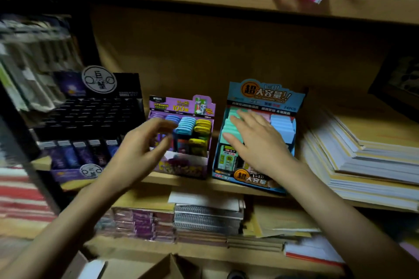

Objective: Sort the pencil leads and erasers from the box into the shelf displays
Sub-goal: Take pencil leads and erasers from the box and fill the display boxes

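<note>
On a wooden shelf (172, 182), the right hand (256, 140) is laid flat, fingers straight, on the blue display box (265, 95). At its 9 o'clock the left hand (140, 147) is held loosely curled, empty.

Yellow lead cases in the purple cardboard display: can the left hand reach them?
Probably yes: the left hand hovers before the purple cardboard display, and the yellow lead cases stand uncovered in its right column, nothing between.

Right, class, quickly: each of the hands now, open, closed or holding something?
Left hand: open, loosely curved, empty, by the purple display.
Right hand: open, flat on green packs in the blue display.
</note>
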A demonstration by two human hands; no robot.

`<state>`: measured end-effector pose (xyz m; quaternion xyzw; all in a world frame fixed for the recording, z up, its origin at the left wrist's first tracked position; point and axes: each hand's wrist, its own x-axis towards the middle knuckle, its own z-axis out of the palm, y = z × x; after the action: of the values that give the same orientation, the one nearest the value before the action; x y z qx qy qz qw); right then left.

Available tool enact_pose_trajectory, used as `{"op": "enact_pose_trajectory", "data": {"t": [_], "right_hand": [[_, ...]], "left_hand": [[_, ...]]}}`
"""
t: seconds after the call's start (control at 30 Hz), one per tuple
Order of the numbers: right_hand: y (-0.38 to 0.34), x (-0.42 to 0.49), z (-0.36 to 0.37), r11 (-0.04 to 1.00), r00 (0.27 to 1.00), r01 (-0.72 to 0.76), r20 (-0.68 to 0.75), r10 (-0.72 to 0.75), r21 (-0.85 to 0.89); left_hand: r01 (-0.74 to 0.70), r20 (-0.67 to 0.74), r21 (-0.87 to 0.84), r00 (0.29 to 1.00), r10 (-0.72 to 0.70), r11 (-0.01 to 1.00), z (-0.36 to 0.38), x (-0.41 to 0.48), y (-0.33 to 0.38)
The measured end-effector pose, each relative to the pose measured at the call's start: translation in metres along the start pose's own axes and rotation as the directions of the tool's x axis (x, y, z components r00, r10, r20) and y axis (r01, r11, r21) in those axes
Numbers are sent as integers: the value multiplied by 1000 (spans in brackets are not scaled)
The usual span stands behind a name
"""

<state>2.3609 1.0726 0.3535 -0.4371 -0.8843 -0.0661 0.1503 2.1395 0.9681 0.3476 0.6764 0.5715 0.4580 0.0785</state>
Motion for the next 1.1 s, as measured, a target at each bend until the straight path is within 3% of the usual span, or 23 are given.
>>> {"op": "enact_pose_trajectory", "data": {"t": [0.13, 0.23, 0.33, 0.47, 0.57, 0.73, 0.97, 1.1], "right_hand": [[-38, 9, -5, 976, 968, 184, -192, -159, 118], [-64, 21, 2, 966, 964, 249, -117, -241, 63], [-62, 33, 6, 974, 971, 226, -76, -225, 2], [-48, 45, 2, 980, 976, 196, -101, -193, 21], [-39, 60, -8, 970, 971, 239, 22, -238, -33], [-30, 77, -28, 920, 880, 370, 267, -392, 132], [-21, 70, -23, 893, 881, 361, 217, -421, 268], [-22, 73, -22, 899, 885, 361, 215, -414, 247]], "left_hand": [[47, -32, 121, 999, -44, 992, -12, -15, -33], [-13, 43, 245, 999, 2, 970, 0, -22, -47], [-82, 161, 311, 986, 33, 947, 16, -29, -57], [-95, 126, 455, 991, 42, 885, 29, -28, -60], [-67, 90, 383, 995, 35, 921, 32, -28, -55], [-111, 119, 292, 990, 80, 950, 38, -35, -53], [-137, 123, 235, 986, 111, 962, 41, -30, -66], [-128, 140, 223, 985, 98, 966, 37, -27, -67]]}}
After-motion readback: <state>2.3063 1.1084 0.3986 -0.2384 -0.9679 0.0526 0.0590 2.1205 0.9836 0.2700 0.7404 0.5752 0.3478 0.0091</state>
